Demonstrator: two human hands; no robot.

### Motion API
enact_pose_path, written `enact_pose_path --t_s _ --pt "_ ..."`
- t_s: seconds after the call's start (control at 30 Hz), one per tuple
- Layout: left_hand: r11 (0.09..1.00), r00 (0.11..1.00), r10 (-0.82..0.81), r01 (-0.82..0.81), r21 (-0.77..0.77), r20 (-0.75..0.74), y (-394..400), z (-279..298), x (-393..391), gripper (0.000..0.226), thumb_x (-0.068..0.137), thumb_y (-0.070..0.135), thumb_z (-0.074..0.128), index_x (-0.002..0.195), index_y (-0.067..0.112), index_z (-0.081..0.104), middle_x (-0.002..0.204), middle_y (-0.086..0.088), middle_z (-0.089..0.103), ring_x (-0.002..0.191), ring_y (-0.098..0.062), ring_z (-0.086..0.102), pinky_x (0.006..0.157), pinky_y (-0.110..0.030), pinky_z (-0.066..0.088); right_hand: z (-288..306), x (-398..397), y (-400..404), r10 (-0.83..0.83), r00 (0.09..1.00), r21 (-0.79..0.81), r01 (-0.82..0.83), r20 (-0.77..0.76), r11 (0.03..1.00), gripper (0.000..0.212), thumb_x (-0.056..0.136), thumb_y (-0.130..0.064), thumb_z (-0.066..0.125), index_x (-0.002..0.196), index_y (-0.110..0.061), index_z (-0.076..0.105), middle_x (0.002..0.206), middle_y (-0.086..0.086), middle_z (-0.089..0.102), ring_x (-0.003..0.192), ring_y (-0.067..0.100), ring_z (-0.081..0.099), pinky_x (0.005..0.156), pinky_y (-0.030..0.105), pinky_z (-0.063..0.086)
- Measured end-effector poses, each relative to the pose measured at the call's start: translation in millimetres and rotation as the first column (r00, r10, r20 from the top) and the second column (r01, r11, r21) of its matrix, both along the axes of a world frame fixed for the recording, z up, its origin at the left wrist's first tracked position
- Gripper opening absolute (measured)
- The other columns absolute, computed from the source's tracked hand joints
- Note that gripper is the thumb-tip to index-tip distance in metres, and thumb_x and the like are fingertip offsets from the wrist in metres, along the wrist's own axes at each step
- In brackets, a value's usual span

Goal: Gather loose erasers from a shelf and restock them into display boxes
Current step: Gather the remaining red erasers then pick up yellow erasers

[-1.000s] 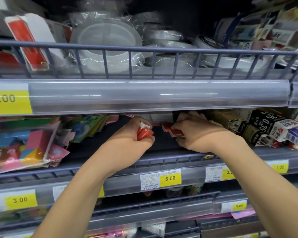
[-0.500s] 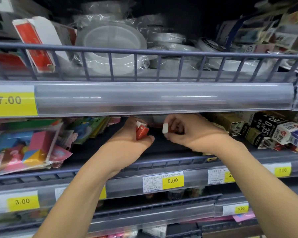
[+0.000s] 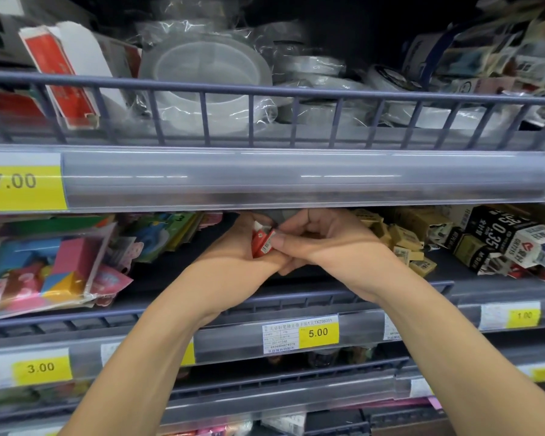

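Observation:
Both my hands meet in the middle shelf, just under the upper shelf's price rail. My left hand curls round a small bunch of red-and-white erasers. My right hand has come up against it, thumb and fingertips pinching the red eraser at the top of that bunch. The far ends of my fingers are hidden under the rail. Loose tan-sleeved erasers lie scattered on the shelf to the right of my right hand.
Black and white lead boxes crowd the shelf's right end. Colourful packets in clear bags fill its left. The upper shelf, behind a wire rail, holds wrapped tape rolls and a red-white box. Price labels line the shelf edges.
My right hand picked a red eraser off the shelf, then moved left and brought it to the erasers in my left hand. The two hands, apart before, now touch.

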State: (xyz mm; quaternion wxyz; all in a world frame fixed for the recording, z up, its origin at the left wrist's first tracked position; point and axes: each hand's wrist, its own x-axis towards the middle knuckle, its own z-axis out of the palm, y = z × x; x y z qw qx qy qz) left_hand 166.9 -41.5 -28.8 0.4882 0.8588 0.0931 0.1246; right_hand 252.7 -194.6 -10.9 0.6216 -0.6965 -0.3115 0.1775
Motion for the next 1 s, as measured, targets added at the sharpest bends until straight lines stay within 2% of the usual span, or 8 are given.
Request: enact_pose_path --t_s 0.13,0.23,0.3,0.4,0.47,0.57,0.7,1.0 --pt "0.999 0.999 -0.038 0.038 0.007 0.005 1 -2 0 0.028 0.082 0.044 0.069 0.107 0.041 0.058 0.087 0.010 0.070 0.068 0.004 0.062 0.065 -0.027 0.052 6 4 -6 0.036 0.995 -0.140 -0.022 0.097 0.990 0.015 0.078 -0.026 0.085 0.087 -0.018 0.076 0.087 -0.001 0.078 0.075 0.012 0.074 0.072 0.023 0.059" --pt "1.000 1.000 0.004 -0.004 -0.007 0.013 4 -4 0 0.027 0.087 0.035 0.076 0.104 0.044 0.057 0.078 0.013 0.066 0.054 0.006 0.059 0.055 -0.016 0.046 15 21 -15 -0.071 0.933 -0.341 0.198 0.353 0.919 0.014 0.078 -0.048 0.080 0.083 -0.038 0.071 0.085 -0.022 0.074 0.078 -0.004 0.068 0.068 0.009 0.050" --pt "0.999 1.000 0.002 -0.001 -0.048 0.027 4 -5 1 0.030 0.087 0.030 0.078 0.103 0.043 0.057 0.066 0.015 0.063 0.049 0.006 0.058 0.048 -0.010 0.043 17 34 -20 -0.074 0.828 -0.496 0.401 0.555 0.771 0.020 0.086 -0.056 0.069 0.099 -0.041 0.067 0.099 -0.026 0.068 0.089 0.003 0.064 0.071 0.015 0.047" --pt "0.998 0.999 -0.017 0.019 -0.062 0.040 4 -6 1 0.032 0.086 0.024 0.078 0.103 0.042 0.058 0.053 0.023 0.062 0.045 0.006 0.056 0.043 -0.007 0.040 10 54 -20 0.194 0.655 -0.624 0.523 0.730 0.581 0.040 0.098 -0.041 0.057 0.137 -0.032 0.054 0.135 -0.003 0.060 0.119 0.025 0.056 0.090 0.025 0.041" --pt "0.998 0.999 -0.017 0.020 -0.055 0.047 4 -6 1 0.032 0.086 0.024 0.078 0.104 0.042 0.058 0.054 0.031 0.061 0.045 0.007 0.055 0.044 -0.007 0.039 6 62 -18 0.331 0.608 -0.673 0.504 0.721 0.541 0.041 0.098 -0.029 0.054 0.139 -0.034 0.053 0.135 0.003 0.060 0.120 0.031 0.055 0.098 0.033 0.047" --pt "1.000 0.999 0.011 -0.009 -0.026 0.048 5 -6 0 0.033 0.084 0.029 0.079 0.103 0.045 0.058 0.072 0.023 0.067 0.052 0.010 0.056 0.054 -0.010 0.041 5 66 -13 0.404 0.626 -0.736 0.472 0.667 0.485 0.037 0.094 -0.025 0.053 0.128 -0.038 0.060 0.121 -0.001 0.067 0.111 0.029 0.060 0.094 0.041 0.051" --pt "1.000 0.999 0.004 -0.003 -0.028 0.047 5 -5 -1 0.034 0.084 0.032 0.078 0.106 0.048 0.058 0.090 0.018 0.067 0.055 0.008 0.057 0.055 -0.013 0.043 6 70 -8 0.379 0.699 -0.776 0.418 0.607 0.472 0.025 0.096 -0.039 0.058 0.120 -0.035 0.066 0.110 -0.003 0.070 0.103 0.025 0.063 0.092 0.040 0.052" --pt "0.997 0.994 0.042 -0.035 -0.076 0.102 4 -3 -7 0.028 0.086 0.038 0.077 0.102 0.049 0.057 0.068 0.021 0.064 0.057 0.010 0.058 0.049 -0.006 0.038 3 55 -7 0.190 0.714 -0.627 0.418 0.674 0.657 0.017 0.087 -0.031 0.069 0.090 -0.034 0.054 0.087 -0.009 0.060 0.082 0.018 0.059 0.072 0.034 0.050"
